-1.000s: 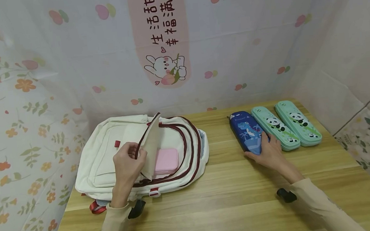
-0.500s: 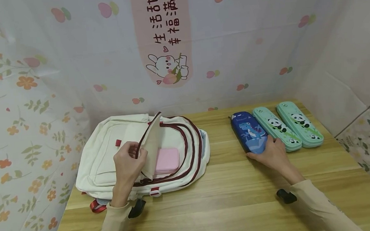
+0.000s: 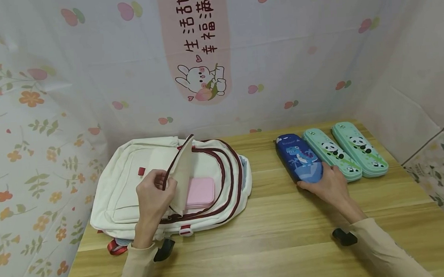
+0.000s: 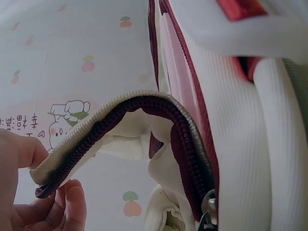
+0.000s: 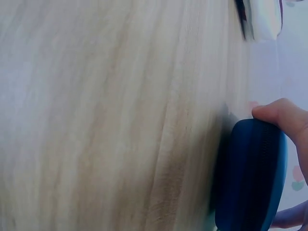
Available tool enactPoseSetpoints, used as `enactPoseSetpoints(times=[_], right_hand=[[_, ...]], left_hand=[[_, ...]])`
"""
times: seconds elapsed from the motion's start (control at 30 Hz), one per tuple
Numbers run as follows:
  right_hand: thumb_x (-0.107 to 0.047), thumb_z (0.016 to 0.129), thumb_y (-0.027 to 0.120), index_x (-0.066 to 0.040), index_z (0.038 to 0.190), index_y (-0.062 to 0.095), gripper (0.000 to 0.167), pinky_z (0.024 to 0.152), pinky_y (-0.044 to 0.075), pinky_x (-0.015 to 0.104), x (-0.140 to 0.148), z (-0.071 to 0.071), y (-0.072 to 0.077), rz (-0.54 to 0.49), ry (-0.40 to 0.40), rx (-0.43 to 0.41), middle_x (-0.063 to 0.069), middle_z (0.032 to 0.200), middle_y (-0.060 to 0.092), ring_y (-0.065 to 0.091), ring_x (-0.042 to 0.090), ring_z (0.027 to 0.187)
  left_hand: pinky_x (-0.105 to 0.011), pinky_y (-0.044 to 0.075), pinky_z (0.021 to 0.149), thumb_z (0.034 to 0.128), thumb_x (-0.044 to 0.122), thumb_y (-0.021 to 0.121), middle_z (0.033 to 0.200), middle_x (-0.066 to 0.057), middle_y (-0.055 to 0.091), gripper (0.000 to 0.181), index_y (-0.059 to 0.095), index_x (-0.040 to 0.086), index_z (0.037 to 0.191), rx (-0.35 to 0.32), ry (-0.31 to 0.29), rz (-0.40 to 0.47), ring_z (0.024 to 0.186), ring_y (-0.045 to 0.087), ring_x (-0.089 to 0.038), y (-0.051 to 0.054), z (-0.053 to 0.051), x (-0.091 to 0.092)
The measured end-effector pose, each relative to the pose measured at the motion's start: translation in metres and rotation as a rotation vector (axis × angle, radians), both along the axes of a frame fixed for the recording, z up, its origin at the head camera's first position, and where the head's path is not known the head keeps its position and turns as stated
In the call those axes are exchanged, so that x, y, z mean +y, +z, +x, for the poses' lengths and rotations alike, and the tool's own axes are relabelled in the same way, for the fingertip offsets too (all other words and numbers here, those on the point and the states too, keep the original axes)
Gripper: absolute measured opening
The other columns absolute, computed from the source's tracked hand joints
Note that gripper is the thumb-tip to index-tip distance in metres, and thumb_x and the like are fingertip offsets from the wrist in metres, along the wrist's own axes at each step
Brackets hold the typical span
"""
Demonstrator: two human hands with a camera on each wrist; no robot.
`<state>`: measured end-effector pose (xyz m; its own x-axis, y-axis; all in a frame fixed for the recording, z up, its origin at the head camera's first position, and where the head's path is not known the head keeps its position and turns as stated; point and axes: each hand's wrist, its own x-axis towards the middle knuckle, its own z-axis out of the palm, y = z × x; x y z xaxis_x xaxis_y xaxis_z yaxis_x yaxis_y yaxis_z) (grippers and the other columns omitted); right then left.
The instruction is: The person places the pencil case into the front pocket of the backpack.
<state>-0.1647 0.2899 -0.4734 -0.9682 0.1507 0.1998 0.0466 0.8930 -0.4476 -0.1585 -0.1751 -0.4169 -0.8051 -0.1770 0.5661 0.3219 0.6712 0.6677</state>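
A cream backpack (image 3: 124, 184) with dark red zips lies on the table at the left. My left hand (image 3: 154, 194) pinches the zipped edge of its flap (image 4: 96, 130) between thumb and fingers and holds it raised. Inside the uncovered pocket lies a pink flat box (image 3: 200, 191). On the right, my right hand (image 3: 330, 186) grips the near end of a dark blue pencil case (image 3: 298, 156) with a dinosaur print. In the right wrist view, thumb and fingers span the case's sides, with a dark shadow on the table beside it.
Two mint green panda pencil cases (image 3: 331, 152) lie side by side just right of the blue one. Wooden table (image 3: 253, 248) stretches between the backpack and the cases. A patterned curtain (image 3: 278, 57) hangs behind; floral cloth (image 3: 34, 168) hangs at the left.
The blue pencil case has shifted very slightly left, away from the green ones, with the right hand's grip on it settling. The left hand and flap stay put.
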Motion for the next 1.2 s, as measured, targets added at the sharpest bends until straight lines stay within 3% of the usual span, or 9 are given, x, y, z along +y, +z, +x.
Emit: enactPoseSetpoints(times=[0.23, 0.4, 0.93, 1.2], right_hand=[[-0.046, 0.07, 0.086, 0.017, 0.142, 0.043, 0.104, 0.081, 0.047, 0.062, -0.01, 0.002, 0.007, -0.02, 0.054, 0.021, 0.042, 0.119, 0.055, 0.055, 0.052, 0.104], [-0.049, 0.07, 0.086, 0.011, 0.146, 0.041, 0.107, 0.076, 0.047, 0.058, -0.02, 0.0, 0.015, -0.037, 0.083, 0.02, 0.039, 0.118, 0.055, 0.055, 0.048, 0.102], [-0.045, 0.07, 0.088, 0.008, 0.145, 0.042, 0.103, 0.086, 0.048, 0.058, -0.061, -0.01, 0.037, -0.116, 0.177, 0.031, 0.033, 0.129, 0.052, 0.054, 0.045, 0.108], [-0.049, 0.068, 0.087, 0.007, 0.145, 0.044, 0.104, 0.084, 0.051, 0.056, -0.084, -0.01, 0.044, -0.073, 0.235, 0.044, 0.032, 0.125, 0.056, 0.057, 0.043, 0.104]], left_hand=[[-0.008, 0.039, 0.058, 0.0784, 0.003, 0.069, 0.067, -0.014, 0.065, 0.009, 0.068, -0.002, 0.086, 0.009, 0.01, 0.013, 0.059, 0.056, -0.018, 0.0, 0.0, -0.001], [-0.008, 0.039, 0.058, 0.0783, 0.002, 0.069, 0.068, -0.014, 0.065, 0.009, 0.068, -0.002, 0.086, -0.001, 0.01, 0.029, 0.059, 0.056, -0.017, 0.0, 0.001, -0.001], [-0.008, 0.039, 0.057, 0.0786, 0.002, 0.069, 0.067, -0.013, 0.065, 0.009, 0.069, -0.002, 0.086, 0.004, -0.002, 0.035, 0.059, 0.055, -0.016, -0.001, 0.001, -0.002], [-0.009, 0.039, 0.057, 0.0786, 0.003, 0.07, 0.067, -0.013, 0.065, 0.009, 0.068, -0.002, 0.086, 0.001, -0.006, 0.045, 0.059, 0.055, -0.017, 0.0, 0.0, -0.002]])
